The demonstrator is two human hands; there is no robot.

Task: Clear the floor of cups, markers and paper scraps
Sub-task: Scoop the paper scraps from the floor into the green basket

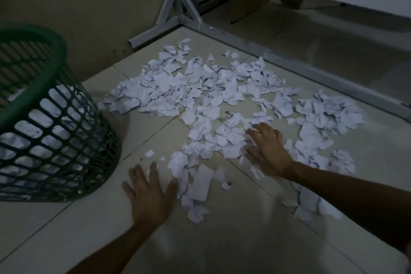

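Green basket [44, 118] stands at the left, already holding paper, near enough for tossing; left hand [149, 193] lies flat beside the paper scraps [200, 91], fingers spread, gripping nothing. Right hand [266, 147] presses loosely spread fingers onto scraps across the floor [222, 240], likely raking them together.

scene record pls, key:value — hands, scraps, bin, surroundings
left hand: open, fingers spread, flat at near edge of scraps
right hand: open, resting on scraps mid-pile
paper scraps: many, torn and crumpled, spread over tiled floor
basket: green mesh, left of pile, paper already inside
table frame: white metal, behind pile
cups, markers: none visible
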